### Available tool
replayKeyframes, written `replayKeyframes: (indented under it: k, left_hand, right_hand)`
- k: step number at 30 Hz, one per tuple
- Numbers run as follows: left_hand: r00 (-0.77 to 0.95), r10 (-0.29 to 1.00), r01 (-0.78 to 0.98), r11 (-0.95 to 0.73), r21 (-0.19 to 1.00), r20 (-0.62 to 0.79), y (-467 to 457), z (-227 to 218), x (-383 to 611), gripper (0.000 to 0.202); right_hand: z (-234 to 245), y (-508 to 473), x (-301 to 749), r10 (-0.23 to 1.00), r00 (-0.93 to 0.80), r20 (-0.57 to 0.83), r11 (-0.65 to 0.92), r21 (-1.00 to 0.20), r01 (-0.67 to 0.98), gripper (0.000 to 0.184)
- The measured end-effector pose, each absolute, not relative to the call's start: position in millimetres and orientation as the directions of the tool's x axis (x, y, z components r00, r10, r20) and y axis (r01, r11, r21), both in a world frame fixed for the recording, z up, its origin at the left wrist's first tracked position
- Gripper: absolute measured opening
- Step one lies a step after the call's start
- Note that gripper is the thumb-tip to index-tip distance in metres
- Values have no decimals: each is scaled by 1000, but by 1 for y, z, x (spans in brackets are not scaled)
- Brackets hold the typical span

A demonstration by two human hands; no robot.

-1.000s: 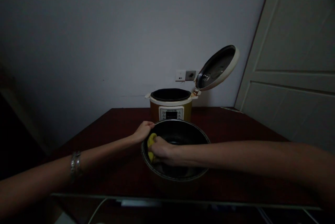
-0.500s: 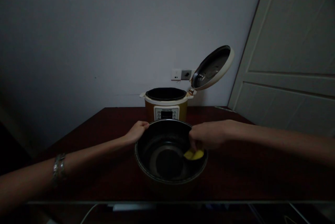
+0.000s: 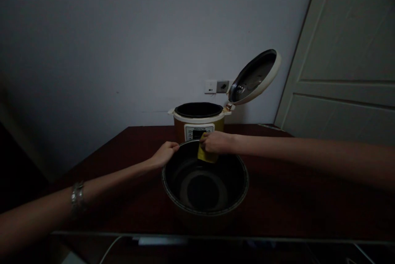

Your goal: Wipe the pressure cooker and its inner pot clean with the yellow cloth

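A dark round inner pot [image 3: 205, 202] sits on the dark red table [image 3: 277, 198] in front of me. My left hand [image 3: 165, 153] grips the pot's far left rim with closed fingers. My right hand [image 3: 214, 142] is closed on a yellow cloth [image 3: 206, 155] and presses it against the inside of the far rim. A bracelet [image 3: 77, 200] is on my left wrist.
A yellow and white rice cooker [image 3: 199, 122] stands behind the pot, its lid [image 3: 254, 77] tipped open to the right. A wall socket [image 3: 217, 87] is on the wall behind. A white door [image 3: 348, 62] fills the right side. A cable [image 3: 112, 247] hangs below the table's near edge.
My right hand has swept the yellow cloth round the pot's inside, from the left wall to the right wall and now to the far rim. My left hand kept its hold.
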State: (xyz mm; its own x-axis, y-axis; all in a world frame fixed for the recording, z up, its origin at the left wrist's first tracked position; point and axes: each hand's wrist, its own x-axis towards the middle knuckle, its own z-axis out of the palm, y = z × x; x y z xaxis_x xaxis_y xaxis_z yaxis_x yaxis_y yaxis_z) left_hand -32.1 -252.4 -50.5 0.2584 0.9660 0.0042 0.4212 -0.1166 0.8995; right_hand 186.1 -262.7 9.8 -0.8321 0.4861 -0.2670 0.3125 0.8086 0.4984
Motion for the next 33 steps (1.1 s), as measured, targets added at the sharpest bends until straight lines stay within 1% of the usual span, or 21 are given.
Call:
replayKeyframes:
  k: [1, 2, 3, 4, 5, 7, 8, 10, 11, 12, 14, 16, 17, 18, 20, 22, 24, 26, 27, 29, 33]
  left_hand:
    - [252, 968, 410, -106, 906, -2, -253, -50, -31, 16]
    - [245, 970, 400, -90, 912, -11, -254, -50, -31, 16]
    - [237, 971, 389, -72, 918, -24, -254, -49, -30, 15]
    - [227, 973, 378, -53, 924, -37, -255, -49, -30, 15]
    - [218, 975, 367, -37, 930, -47, -255, -50, -30, 14]
    - [206, 977, 343, -21, 939, -53, -254, -51, -30, 14]
    - [203, 978, 331, -19, 943, -51, -254, -52, -30, 13]
    - [200, 979, 319, -22, 948, -44, -253, -54, -31, 13]
    - [199, 979, 318, -24, 948, -42, -252, -55, -31, 12]
    - [197, 980, 321, -26, 947, -40, -251, -56, -31, 13]
    - [186, 982, 326, -38, 945, -24, -248, -58, -32, 13]
    - [168, 986, 323, -56, 945, 1, -246, -59, -32, 12]
    - [159, 987, 318, -65, 946, 14, -245, -60, -32, 11]
    - [154, 988, 311, -68, 948, 20, -245, -59, -31, 10]
    - [157, 988, 298, -54, 953, 7, -247, -57, -30, 10]
    - [168, 985, 281, -27, 959, -22, -252, -54, -29, 11]
    - [179, 983, 273, -1, 962, -49, -257, -50, -28, 11]
    - [182, 982, 267, 3, 964, -54, -260, -48, -27, 12]
    - [181, 982, 264, 0, 965, -50, -262, -48, -27, 11]
    - [181, 982, 261, -3, 965, -46, -261, -49, -26, 11]
    - [161, 987, 241, -13, 970, -27, -256, -47, -28, 15]
  right_hand:
    - [16, -275, 195, 603, -747, -282, 756, 501, 421, 28]
    - [24, -290, 204, 670, -677, -304, 718, 499, 486, 24]
    - [33, -305, 210, 726, -552, -409, 687, 442, 576, 22]
    - [43, -319, 214, 715, -495, -494, 685, 355, 636, 22]
    - [52, -333, 215, 666, -492, -560, 705, 258, 661, 23]
    - [65, -353, 207, 536, -562, -630, 740, 31, 671, 26]
    - [68, -358, 199, 471, -609, -638, 744, -84, 663, 22]
    - [65, -363, 177, 376, -683, -626, 698, -294, 653, 16]
    - [59, -362, 165, 364, -710, -602, 646, -385, 658, 21]
    - [51, -361, 152, 383, -732, -564, 578, -472, 666, 25]
    - [32, -357, 129, 508, -746, -431, 396, -652, 647, 23]
    - [14, -355, 113, 668, -691, -276, 241, -798, 552, 15]
    - [8, -355, 109, 725, -651, -224, 206, -831, 516, 12]
    - [4, -355, 108, 756, -623, -200, 203, -834, 514, 10]
    - [5, -359, 117, 757, -617, -217, 271, -755, 597, 18]
    - [16, -365, 136, 668, -692, -273, 419, -631, 653, 27]
    - [31, -371, 159, 524, -783, -336, 573, -540, 616, 30]
    - [43, -374, 180, 409, -828, -383, 643, -523, 559, 34]
    - [46, -375, 189, 382, -840, -384, 654, -529, 540, 38]
    - [45, -375, 201, 428, -846, -318, 651, -540, 533, 43]
    - [22, -375, 208, 651, -751, -113, 564, -590, 578, 59]
